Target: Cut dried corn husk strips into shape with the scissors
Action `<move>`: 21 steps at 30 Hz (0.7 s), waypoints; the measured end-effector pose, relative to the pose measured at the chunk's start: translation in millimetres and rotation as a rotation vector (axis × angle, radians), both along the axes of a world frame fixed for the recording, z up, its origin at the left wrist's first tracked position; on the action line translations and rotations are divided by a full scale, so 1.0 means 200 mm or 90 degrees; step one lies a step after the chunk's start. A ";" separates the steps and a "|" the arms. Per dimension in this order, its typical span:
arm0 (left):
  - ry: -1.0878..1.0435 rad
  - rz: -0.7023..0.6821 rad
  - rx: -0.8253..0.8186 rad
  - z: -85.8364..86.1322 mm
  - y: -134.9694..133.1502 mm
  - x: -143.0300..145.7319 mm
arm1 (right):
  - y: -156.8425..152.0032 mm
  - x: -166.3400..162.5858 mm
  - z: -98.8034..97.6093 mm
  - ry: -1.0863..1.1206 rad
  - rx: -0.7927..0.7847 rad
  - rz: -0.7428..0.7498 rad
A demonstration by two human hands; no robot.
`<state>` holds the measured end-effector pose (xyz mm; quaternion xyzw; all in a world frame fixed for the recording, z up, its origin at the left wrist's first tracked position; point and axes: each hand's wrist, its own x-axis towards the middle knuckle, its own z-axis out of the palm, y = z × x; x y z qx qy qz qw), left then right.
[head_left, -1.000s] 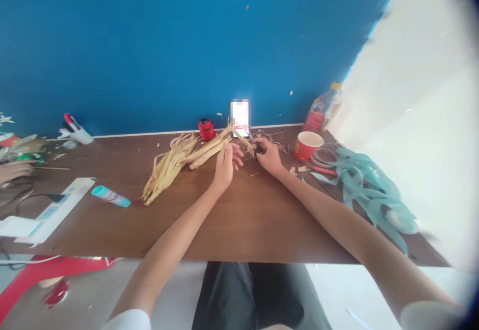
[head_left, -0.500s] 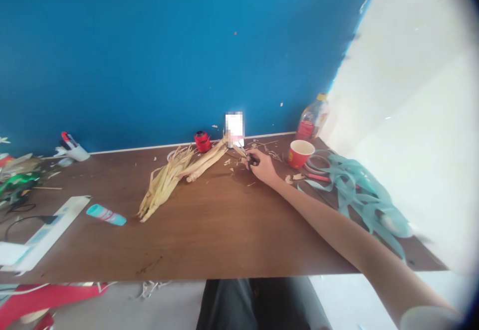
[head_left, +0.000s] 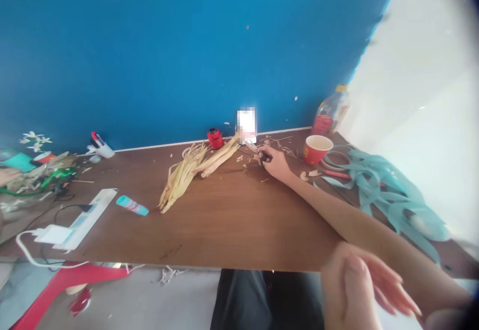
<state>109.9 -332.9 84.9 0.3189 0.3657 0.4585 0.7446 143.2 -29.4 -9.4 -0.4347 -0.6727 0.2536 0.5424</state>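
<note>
A deep blue wall [head_left: 149, 56] fills the upper half of my view, and below it a brown wooden tabletop [head_left: 232, 230] runs across the frame, with the wearer's dark trousers [head_left: 265, 300] at bottom centre. On the table's right side sit a tangle of pale teal cut-out strips [head_left: 389, 195], a red paper cup [head_left: 316, 149], and a plastic bottle [head_left: 329, 113] against the wall. At the left are a white power strip [head_left: 86, 225] and a teal tube [head_left: 131, 205]. Near the centre, a bundle of dried, straw-yellow leaves [head_left: 181, 178] lies on the table, with a thicker pale stalk [head_left: 220, 155] running toward the wall beside a red spool [head_left: 215, 138]. The right hand [head_left: 277, 164] is closed around the black handles of a small pair of scissors [head_left: 264, 156], with the blades angled toward the stalk's end; I cannot tell whether they touch it. The left hand [head_left: 352, 285] is raised in the lower right, close to the camera, above the right forearm. Its fingers are open and it holds nothing. Small cut scraps [head_left: 243, 163] are scattered around the scissors, so I judge some trimming is done, while most of the bundle lies in long, uncut strips.
</note>
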 end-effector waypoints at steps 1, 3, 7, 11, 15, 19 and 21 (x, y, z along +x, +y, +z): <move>-0.016 0.012 0.029 0.05 0.08 -0.01 | 0.00 0.00 0.00 -0.013 0.002 -0.011; -0.024 0.069 0.100 0.12 0.27 -0.04 | 0.00 0.01 0.00 -0.033 0.005 -0.034; 0.080 0.315 0.237 0.06 0.72 -0.19 | 0.00 0.02 0.01 -0.005 -0.027 -0.078; 0.329 0.319 0.247 -0.20 1.10 -0.37 | 0.02 0.03 0.01 0.002 -0.023 -0.113; 0.522 0.297 0.314 -0.38 1.32 -0.48 | 0.02 0.02 0.01 0.017 -0.016 -0.064; 0.465 0.229 0.441 -0.42 1.44 -0.51 | 0.02 0.02 0.01 0.024 -0.018 -0.016; 0.440 0.192 0.470 -0.42 1.49 -0.52 | 0.02 0.02 0.01 0.016 -0.017 -0.027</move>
